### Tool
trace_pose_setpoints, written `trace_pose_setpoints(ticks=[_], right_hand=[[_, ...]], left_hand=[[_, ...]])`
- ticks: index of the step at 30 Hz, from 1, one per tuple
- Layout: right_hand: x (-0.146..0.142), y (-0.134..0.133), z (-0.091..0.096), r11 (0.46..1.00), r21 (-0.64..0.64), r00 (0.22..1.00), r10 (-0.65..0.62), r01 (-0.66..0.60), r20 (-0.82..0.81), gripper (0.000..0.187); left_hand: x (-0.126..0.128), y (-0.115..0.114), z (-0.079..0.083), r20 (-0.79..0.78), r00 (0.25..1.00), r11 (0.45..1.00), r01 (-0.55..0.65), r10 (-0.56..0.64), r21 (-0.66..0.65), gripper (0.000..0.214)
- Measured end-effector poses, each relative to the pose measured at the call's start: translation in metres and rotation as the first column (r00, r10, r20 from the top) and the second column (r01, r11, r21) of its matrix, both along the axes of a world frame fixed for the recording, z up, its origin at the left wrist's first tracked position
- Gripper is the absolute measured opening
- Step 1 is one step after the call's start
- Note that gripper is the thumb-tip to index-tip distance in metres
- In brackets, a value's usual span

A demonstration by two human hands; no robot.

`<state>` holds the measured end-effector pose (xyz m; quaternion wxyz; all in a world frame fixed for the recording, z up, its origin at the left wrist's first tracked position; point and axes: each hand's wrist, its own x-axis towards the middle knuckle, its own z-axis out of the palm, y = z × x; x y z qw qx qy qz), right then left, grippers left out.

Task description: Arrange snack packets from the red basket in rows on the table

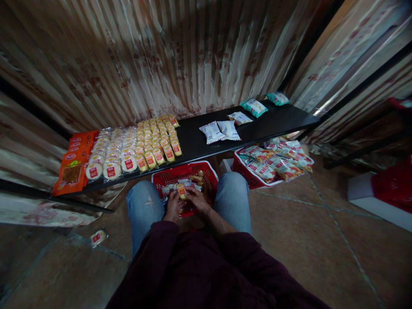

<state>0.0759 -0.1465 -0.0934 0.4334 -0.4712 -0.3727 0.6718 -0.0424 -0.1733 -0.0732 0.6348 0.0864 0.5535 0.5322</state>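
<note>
I sit low with my knees apart, and a red plastic basket [210,171] stands on the floor between them. Both hands are over it. My left hand [173,206] and my right hand [197,199] are closed together on a small yellow snack packet [181,190] with a red label. A few more yellow packets [197,177] lie inside the basket. Just beyond it runs a low black shelf [193,141]. On the shelf's left half stand rows of the same yellow packets [159,139], round white packets [111,156] and orange packets [74,165].
White packets [219,130] and green packets [254,107] lie on the shelf's right half. A second red basket [249,178] heaped with snack bags [277,159] stands on the floor to the right. One loose packet [98,237] lies on the tiled floor at left. Curtains hang behind.
</note>
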Motion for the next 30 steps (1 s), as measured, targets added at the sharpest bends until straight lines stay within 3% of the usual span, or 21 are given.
trace_pose_setpoints(ticks=[12,23,30], right_hand=[[-0.003,0.001,-0.004,0.966,0.201,0.970,-0.193,0.162,0.146,0.032],[-0.002,0.002,0.002,0.957,0.271,0.962,-0.165,0.103,0.216,0.033],[-0.004,0.002,0.010,0.947,0.287,0.944,-0.217,0.143,0.247,0.035]], left_hand=[[0.002,0.003,-0.002,-0.012,0.999,0.995,0.032,-0.031,0.098,0.042],[0.004,0.009,-0.001,-0.152,0.988,0.987,0.016,0.009,0.160,0.038],[0.006,0.015,-0.001,-0.240,0.971,0.983,0.035,0.009,0.179,0.032]])
